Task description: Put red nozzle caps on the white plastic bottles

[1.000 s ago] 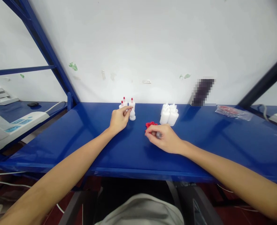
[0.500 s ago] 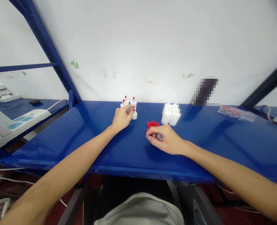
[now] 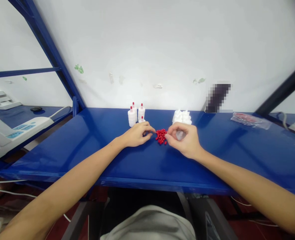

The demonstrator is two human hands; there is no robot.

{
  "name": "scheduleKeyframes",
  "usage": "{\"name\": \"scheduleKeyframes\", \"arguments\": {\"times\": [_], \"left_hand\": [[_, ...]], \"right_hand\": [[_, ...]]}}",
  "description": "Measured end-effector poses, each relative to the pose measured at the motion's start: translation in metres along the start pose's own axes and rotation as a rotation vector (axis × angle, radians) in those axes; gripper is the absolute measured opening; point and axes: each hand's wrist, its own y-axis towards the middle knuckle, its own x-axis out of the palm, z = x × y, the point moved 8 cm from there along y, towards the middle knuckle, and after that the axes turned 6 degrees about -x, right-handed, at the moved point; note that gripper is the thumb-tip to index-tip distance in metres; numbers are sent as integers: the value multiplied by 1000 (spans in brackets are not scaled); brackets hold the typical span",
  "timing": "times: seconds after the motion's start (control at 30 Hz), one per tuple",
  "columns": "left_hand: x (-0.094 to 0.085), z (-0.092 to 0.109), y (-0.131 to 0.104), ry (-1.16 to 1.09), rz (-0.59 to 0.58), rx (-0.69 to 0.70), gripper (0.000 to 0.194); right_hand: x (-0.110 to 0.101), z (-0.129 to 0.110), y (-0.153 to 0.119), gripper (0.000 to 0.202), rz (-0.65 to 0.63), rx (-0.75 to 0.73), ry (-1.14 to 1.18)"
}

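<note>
My left hand [image 3: 140,134] has its thumb and fingers apart, and its index fingertip touches the left side of a pile of small red caps [image 3: 161,137]. My right hand [image 3: 187,140] is curled around a translucent nozzle bottle [image 3: 180,135], mostly hidden by the fingers; its thumb and index tip lie close to the pile's right edge. Behind my left hand stand several white bottles with red-tipped nozzles [image 3: 132,116], the front one partly covered by the hand. Behind my right hand is a group of white bottles without red caps [image 3: 181,116].
The blue table [image 3: 127,166] runs along a white wall. A clear plastic bag with red contents [image 3: 249,120] lies at the right. A blurred dark object [image 3: 218,98] leans on the wall. White power strips [image 3: 25,133] sit at the left on the neighbouring table.
My left hand has let go of the front red-capped bottle and moved right to the red caps. My right hand has shifted right and slightly away from me, uncovering the pile.
</note>
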Motion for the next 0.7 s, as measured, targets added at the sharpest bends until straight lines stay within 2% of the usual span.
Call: {"name": "scheduleKeyframes", "arguments": {"times": [0.07,0.17,0.33,0.43,0.5,0.6,0.7], "left_hand": [[3,5,-1,15,-50,15,25],[5,10,-3,19,-69,24,25],[8,13,-3,13,-93,31,23],[8,13,-2,8,-99,20,21],[9,13,-2,-3,-110,15,19],[10,14,-1,-16,-127,3,18],[11,13,0,-5,-121,-17,17]], "right_hand": [[-4,-3,-1,13,6,-62,49],[2,-4,-3,17,-84,-114,89],[20,-2,-3,24,-242,-77,16],[23,-1,-5,28,-288,-64,67],[21,1,-7,31,-283,-66,153],[11,7,-9,39,-174,-70,301],[6,7,-8,43,-104,-94,307]]}}
